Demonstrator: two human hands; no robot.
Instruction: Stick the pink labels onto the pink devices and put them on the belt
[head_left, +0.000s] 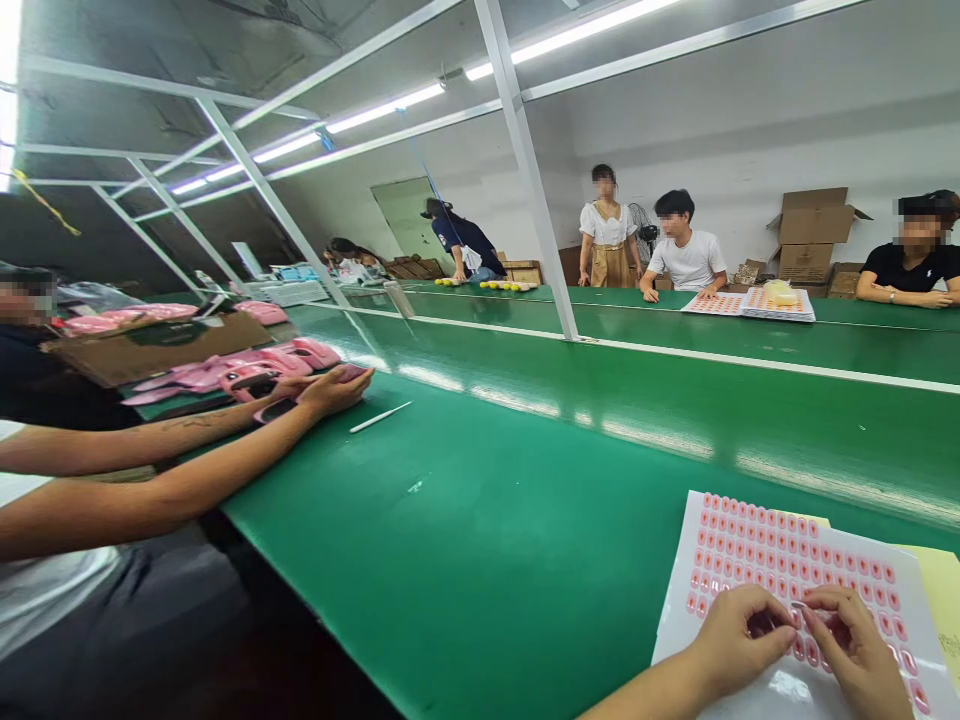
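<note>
At the lower right, a white sheet (679, 590) carries rows of small glossy pink ovals (791, 545) with red centres, which look like press-on nails. My left hand (735, 635) is over the sheet, its thumb and index finger pinched together. Facing it, my right hand (855, 640) is closed in a pinch too. Between the fingertips of both hands is a small shiny piece (798, 605), too small to make out fully; it may be one of the nails. The curled fingers hide part of the rows beneath them.
Yellow paper (930, 585) sticks out from under the sheet. On the green table (480, 540) lies a white pen-like stick (381, 416). A co-worker's hands (334, 390) hold something pink at left, near pink pouches (255, 370) and a cardboard box (150, 350). Other people sit or stand across the table.
</note>
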